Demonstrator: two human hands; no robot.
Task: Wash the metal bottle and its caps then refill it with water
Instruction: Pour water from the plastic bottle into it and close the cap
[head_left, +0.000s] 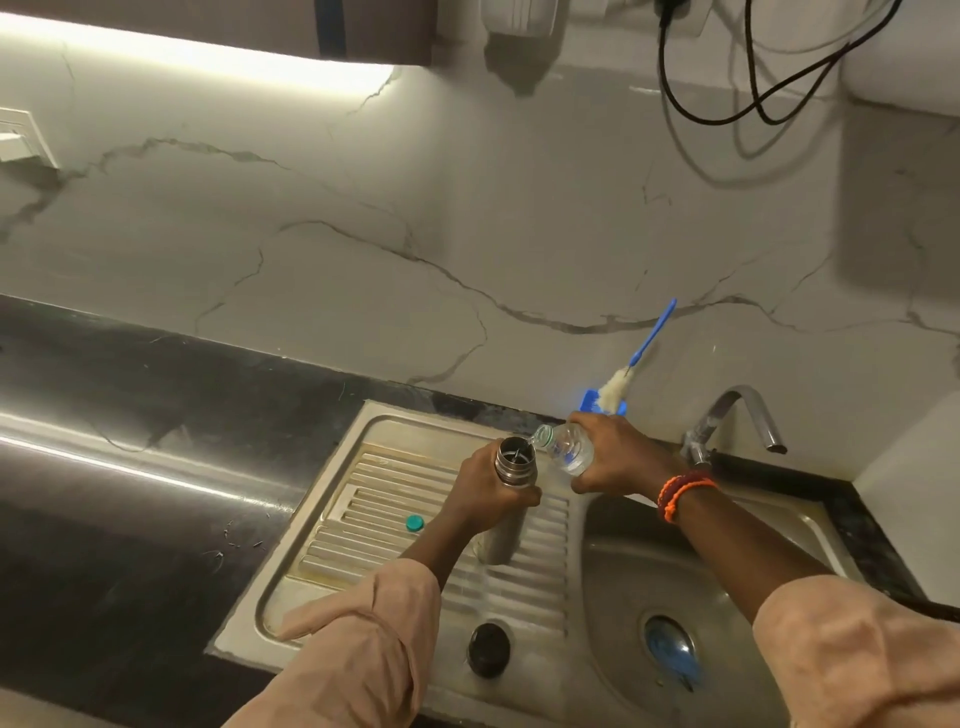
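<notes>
While the refill looks underway, a small green cap (414, 523) sits loose on the ribbed drainboard (395, 483), prob off the plastic btl. Left hand (488, 493) has fingers wrapped round the metal bottle (511, 462), upright on the drainboard w/ mouth open, likely to steady it. Black cap (488, 650) waits nearer the front edge. Right hand (613, 457) grips a clear plastic bottle (566, 447), tipped so its neck meets the metal mouth. Water stream hard to make out; fill level hidden. Blue brush (631, 371) leans on the wall behind; tap (737, 421) at right.
</notes>
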